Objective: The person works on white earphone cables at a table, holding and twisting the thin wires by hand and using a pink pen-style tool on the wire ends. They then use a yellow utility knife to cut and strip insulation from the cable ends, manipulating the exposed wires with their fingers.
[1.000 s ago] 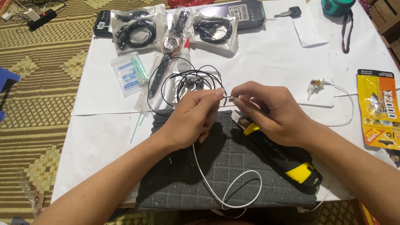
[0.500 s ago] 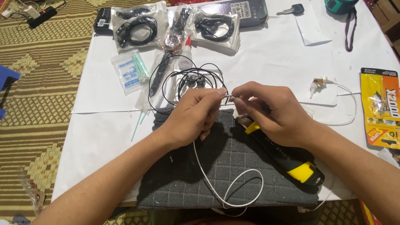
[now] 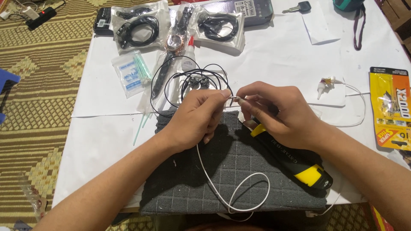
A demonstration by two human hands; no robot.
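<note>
White cable [image 3: 214, 184] end pinched level, left-right, between both hands [image 3: 201, 115]

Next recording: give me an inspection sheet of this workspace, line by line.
Surface: white paper-covered table, grey grid cloth under the hands.
Job's things: white cable, its end pinched between both hands; black-and-yellow knife on the cloth.
Clutter: bagged black cords, cotton swabs, wristwatch, glue bottle, key, yellow blister pack.
Hands: left hand, right hand, fingertips meeting.
Cables: loose black wire coil.
Surroundings: woven mat, power strip.
</note>
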